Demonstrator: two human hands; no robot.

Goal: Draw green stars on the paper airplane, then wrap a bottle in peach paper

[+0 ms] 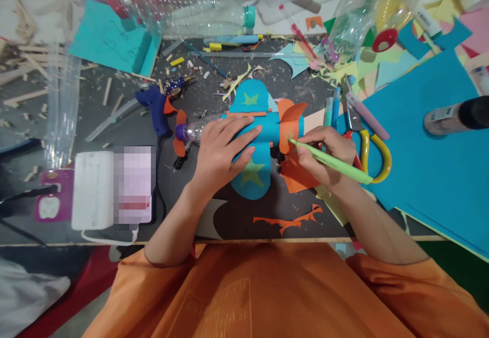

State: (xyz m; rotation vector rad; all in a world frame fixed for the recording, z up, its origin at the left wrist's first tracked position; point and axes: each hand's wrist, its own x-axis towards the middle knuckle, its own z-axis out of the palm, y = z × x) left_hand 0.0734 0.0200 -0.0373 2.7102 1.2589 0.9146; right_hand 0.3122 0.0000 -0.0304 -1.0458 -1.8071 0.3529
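Observation:
On the dark table lies a toy plane (pixel 250 167) made from a plastic bottle wrapped in blue paper, with blue wings bearing green stars. An orange propeller (pixel 180 147) sits at its purple-capped nose, and an orange paper tail piece (pixel 284 124) at the other end. My left hand (pixel 227 147) lies spread across the plane's body, fingers over the blue paper. In my right hand (pixel 328 152) a light green marker (pixel 336 163) is pinched, its tip touching the orange tail. Under that hand rests an orange paper sheet (pixel 296 175).
Yellow-handled scissors (pixel 367 149) lie right of my right hand, beside a large blue sheet (pixel 428 159) with a dark-capped bottle (pixel 454 116). Left are a blue glue gun (pixel 155 108), a white power bank (pixel 92 190) and glue sticks (pixel 61 103). Plastic bottles (pixel 198 14) stretch along the back.

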